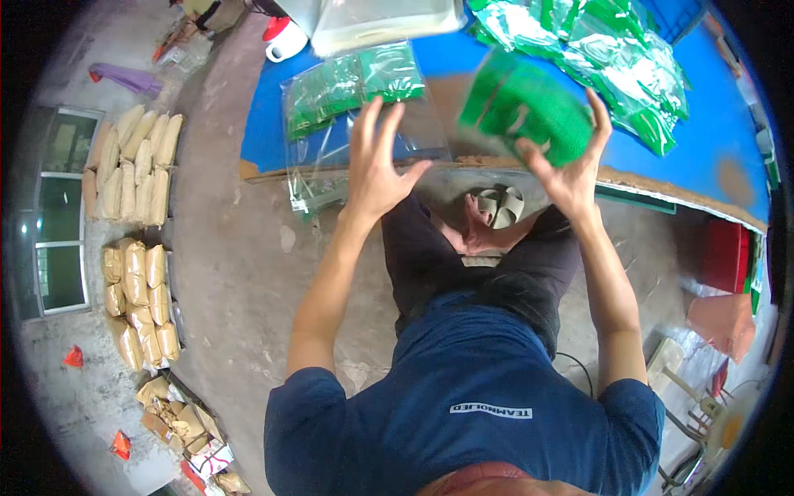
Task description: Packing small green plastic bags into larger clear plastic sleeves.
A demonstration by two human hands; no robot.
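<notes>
A flat green packet [529, 107] in clear wrapping is blurred by motion above the table's near side. My right hand [575, 169] grips it between thumb and fingers at its right end. To the left, a large clear plastic bag [318, 157] lies with several green packets [356, 83] inside its far part. The near end of that bag hangs over the table edge. My left hand [376, 165] is at the right side of the bag, fingers apart and holding nothing; whether its fingertips touch the bag I cannot tell.
A heap of green packets in clear film [604, 58] covers the far right of the blue table [711, 99]. At the back stand a pale tray [389, 21] and a white mug with red top [285, 40]. Stacked sacks [136, 169] are on the left, a red box [725, 256] on the right.
</notes>
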